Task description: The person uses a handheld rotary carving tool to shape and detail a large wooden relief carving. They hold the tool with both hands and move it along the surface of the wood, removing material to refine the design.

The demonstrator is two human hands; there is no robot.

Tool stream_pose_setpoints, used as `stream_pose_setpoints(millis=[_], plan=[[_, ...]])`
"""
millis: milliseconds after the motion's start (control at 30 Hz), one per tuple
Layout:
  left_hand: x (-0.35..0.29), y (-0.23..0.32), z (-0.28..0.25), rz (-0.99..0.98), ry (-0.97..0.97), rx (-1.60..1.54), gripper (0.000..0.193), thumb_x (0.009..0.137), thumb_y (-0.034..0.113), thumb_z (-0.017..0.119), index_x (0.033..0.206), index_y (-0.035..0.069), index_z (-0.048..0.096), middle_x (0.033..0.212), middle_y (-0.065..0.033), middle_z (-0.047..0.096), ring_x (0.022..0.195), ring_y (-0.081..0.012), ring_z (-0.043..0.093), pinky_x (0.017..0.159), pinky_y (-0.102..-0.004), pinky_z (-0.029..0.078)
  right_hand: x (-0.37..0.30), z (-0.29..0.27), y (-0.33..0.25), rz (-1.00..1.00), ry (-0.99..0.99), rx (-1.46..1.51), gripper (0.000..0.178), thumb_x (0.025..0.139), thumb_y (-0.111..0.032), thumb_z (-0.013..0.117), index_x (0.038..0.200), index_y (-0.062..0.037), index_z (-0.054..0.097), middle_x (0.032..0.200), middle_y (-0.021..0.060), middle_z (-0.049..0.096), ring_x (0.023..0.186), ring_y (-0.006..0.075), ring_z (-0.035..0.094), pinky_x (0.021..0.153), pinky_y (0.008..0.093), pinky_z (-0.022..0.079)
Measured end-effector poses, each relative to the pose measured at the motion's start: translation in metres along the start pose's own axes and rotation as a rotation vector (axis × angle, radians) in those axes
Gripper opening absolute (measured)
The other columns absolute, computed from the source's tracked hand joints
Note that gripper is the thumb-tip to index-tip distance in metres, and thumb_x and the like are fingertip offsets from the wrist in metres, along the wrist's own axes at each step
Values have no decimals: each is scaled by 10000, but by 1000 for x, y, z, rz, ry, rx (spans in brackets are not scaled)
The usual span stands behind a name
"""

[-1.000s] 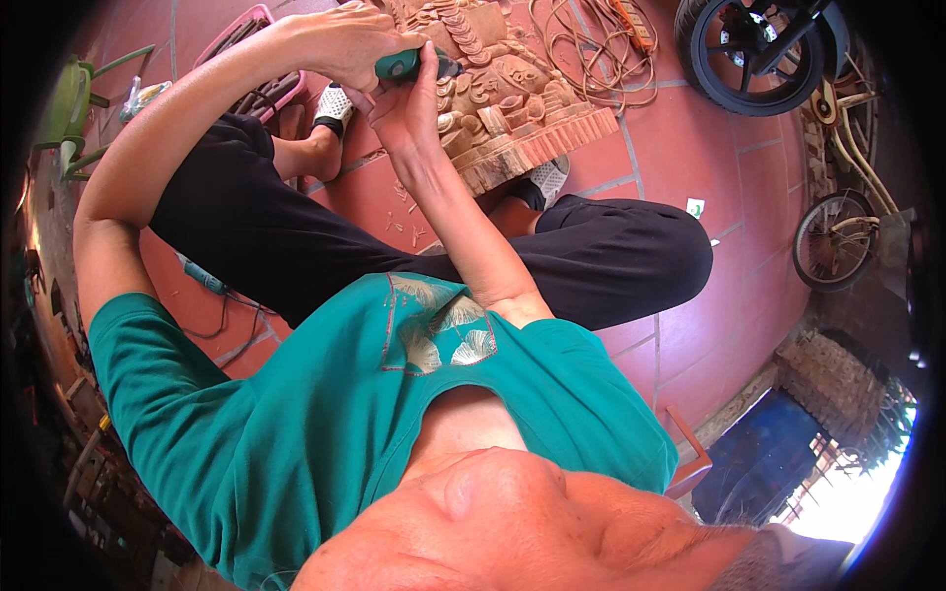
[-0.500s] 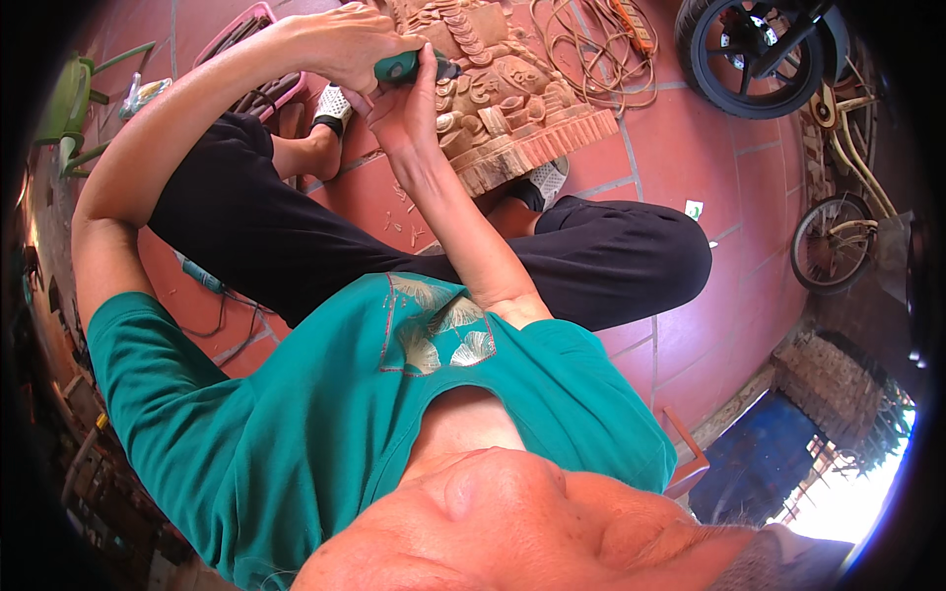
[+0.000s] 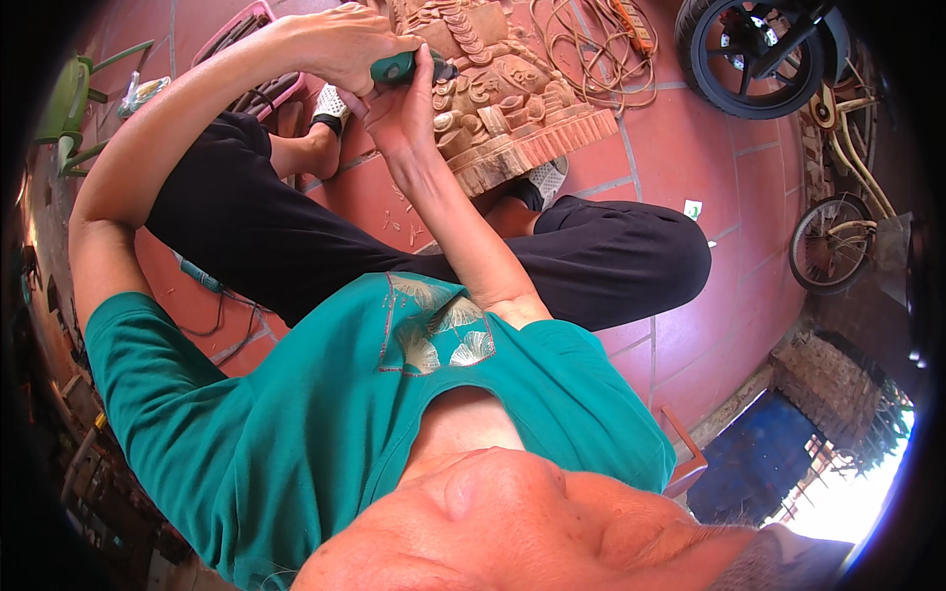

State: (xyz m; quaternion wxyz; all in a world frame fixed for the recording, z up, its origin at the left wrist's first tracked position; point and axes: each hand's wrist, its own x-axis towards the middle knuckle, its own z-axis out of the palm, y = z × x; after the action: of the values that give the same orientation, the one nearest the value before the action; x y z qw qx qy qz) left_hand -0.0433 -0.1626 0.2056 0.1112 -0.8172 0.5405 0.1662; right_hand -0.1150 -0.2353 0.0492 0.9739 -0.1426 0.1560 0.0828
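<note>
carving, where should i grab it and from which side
Likely best at the right end of the carving's near edge, coming from the person's right: that edge is straight and blocky, easier to grip than the raised relief above it. The shoe sits farther left along the edge, and the tool is at the left side.
</note>
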Motion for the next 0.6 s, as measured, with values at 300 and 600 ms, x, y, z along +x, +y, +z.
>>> stream_pose_setpoints(millis=[300,600], plan=[[10,-23,41,-25,20,-50,883,551,101,718,1393,62,451,795,-184,657,834,-381,644,744,-462,505,-2,1,3,16,-18,6,671,911,-672,476,1298,-124,490,1298,59,574,1163,244,601,962,501,504],[9,-23,40,-27,-5,-76,907,544,112,711,1408,63,439,791,-190,659,828,-389,650,748,-468,504,-2,-1,6,35,-42,12,672,913,-680,466,1293,-127,489,1282,53,584,1135,230,618,956,489,505]])
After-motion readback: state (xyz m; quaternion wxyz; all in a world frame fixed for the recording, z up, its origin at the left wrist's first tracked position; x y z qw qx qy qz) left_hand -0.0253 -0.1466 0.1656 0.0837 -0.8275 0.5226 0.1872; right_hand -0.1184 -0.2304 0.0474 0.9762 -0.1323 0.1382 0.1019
